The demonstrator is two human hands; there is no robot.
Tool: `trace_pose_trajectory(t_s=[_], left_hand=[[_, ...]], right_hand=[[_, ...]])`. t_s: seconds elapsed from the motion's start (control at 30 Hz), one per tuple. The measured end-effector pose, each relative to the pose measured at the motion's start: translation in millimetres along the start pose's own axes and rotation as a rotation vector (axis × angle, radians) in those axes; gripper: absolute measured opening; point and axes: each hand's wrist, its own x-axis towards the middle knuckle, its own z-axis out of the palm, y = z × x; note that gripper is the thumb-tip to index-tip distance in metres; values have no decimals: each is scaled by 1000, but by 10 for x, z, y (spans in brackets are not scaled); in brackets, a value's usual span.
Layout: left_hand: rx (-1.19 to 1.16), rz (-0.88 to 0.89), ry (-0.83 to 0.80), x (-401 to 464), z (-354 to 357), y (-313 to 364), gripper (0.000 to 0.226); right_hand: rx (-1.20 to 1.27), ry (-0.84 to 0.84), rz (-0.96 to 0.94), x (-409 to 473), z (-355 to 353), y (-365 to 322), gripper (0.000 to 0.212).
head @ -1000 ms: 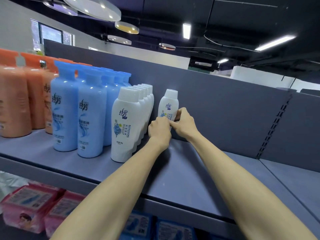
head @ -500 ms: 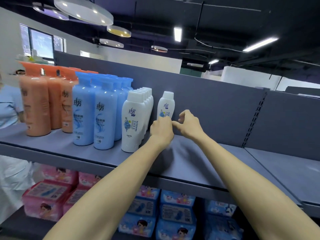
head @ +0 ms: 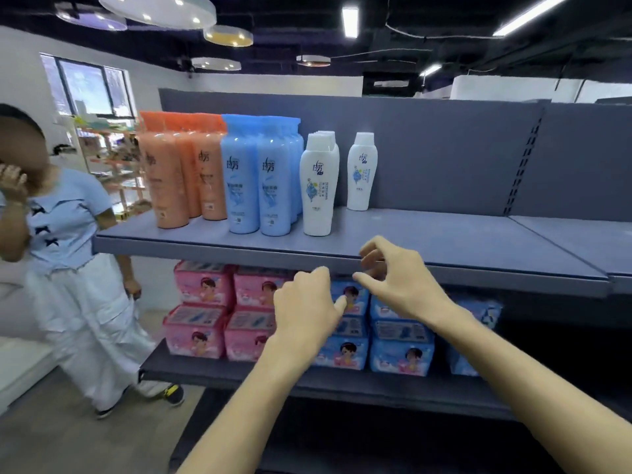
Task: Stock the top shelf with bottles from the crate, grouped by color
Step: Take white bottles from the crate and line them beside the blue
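White plastic bottle upright on shelf; both hands' fingers loosely curled, holding nothing.

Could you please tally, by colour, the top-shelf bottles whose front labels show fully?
Orange bottles: 2
Blue bottles: 2
White bottles: 2
Total: 6; the bottles lined up behind these are too hidden to count.

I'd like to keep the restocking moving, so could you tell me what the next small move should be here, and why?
Probably reach down to the crate, which is out of view, for another white bottle. Both the left hand and the right hand hang empty in front of the shelf edge, and the lone white bottle stands upright at the back with bare shelf in front of it, beside the full white row.
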Motion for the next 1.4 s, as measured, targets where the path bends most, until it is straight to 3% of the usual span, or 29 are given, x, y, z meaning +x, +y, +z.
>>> trace_pose_trajectory(t_s=[0.37,0.67,1.0,1.23,1.4], left_hand=[[-45,-265,-434,-1281,1441,-946,44],[-80,-442,-585,-1984,2359,-1418,33],[-116,-694,-838,-2823,3422,-1710,49],[-93,-797,-856,-3107,4022,-2057,42],[-77,-869,-763,-3204,4463,-2336,38]], right_hand=[[-13,-438,248,-976,1608,380,36],[77,-710,466,-1777,2715,1009,37],[105,-924,540,-2558,3900,1590,35],[98,-1030,466,-2856,4720,1939,40],[75,-1091,335,-2927,5337,2153,47]])
